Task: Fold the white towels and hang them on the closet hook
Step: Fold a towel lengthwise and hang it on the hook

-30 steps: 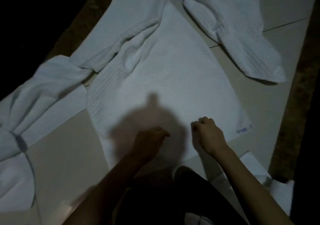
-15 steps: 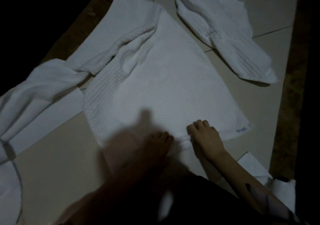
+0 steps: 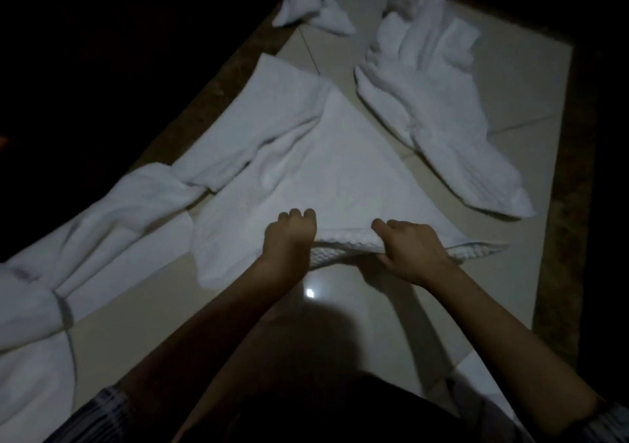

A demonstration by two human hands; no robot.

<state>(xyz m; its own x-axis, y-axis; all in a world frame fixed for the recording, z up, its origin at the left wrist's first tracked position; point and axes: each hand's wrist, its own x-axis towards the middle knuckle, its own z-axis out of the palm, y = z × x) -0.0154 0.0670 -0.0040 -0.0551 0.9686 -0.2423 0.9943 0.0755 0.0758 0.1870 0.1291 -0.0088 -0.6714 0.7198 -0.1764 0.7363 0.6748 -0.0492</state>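
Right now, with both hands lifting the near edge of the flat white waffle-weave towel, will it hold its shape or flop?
Likely floppy: the white waffle-weave towel sags between the left hand and right hand. Probably light, since only its pinched edge rises.

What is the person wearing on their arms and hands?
Nothing on the hands: the left hand and right hand are bare, with no gloves, rings or watch visible. The forearms are bare too. Near the elbows, pushed-up sleeves show a dark checked or striped pattern; the dim light hides the exact colours.
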